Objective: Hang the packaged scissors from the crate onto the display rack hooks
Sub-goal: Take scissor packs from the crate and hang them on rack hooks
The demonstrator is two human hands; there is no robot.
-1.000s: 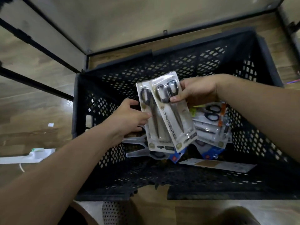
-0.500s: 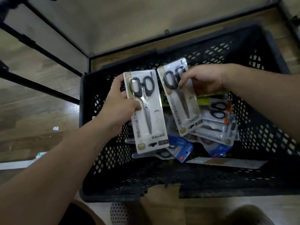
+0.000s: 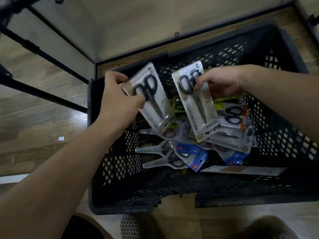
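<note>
Left pack (image 3: 155, 104): left edge and part of the scissor handles hidden behind left grip (image 3: 119, 99); print smeared, unreadable
Right pack (image 3: 195, 107): top right corner and one handle loop under the fingers of right grip (image 3: 219, 83); lettering too blurred to read
Pile (image 3: 189, 152): packs overlap, lower ones mostly covered; count cannot be told
Crate (image 3: 284, 135): right wall runs off the right edge; its floor is hidden under the pile
Rack (image 3: 51, 96): only dark bars and a pale panel show, cut by the top and left edges
Left forearm (image 3: 60, 178), right forearm (image 3: 284, 94): cut by the picture's edges
Shapes (image 3: 269, 228) at the bottom edge: cut off, cannot tell what they are
</note>
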